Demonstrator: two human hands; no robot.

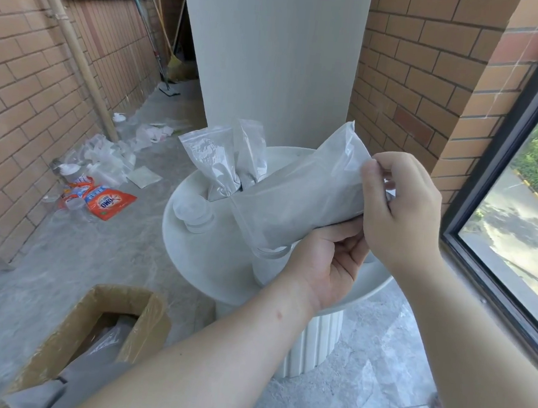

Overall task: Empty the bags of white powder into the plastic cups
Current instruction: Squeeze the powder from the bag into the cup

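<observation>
Both of my hands hold a clear bag of white powder [304, 190] tilted over a plastic cup [269, 262] on the round white table [210, 263]. My left hand [327, 267] grips the bag from underneath near its lower end. My right hand [400, 209] pinches the bag's upper right end. The bag's lower end sits at the cup's rim. Two more bags of powder [212, 163] stand upside down in cups at the back of the table. A cup [195, 213] stands at the table's left.
A cardboard box [104, 329] with bags inside sits on the floor at lower left. Empty bags, bottles and an orange detergent pouch [105, 202] litter the floor by the brick wall. A grey pillar [274, 58] rises behind the table. A window [528, 194] is on the right.
</observation>
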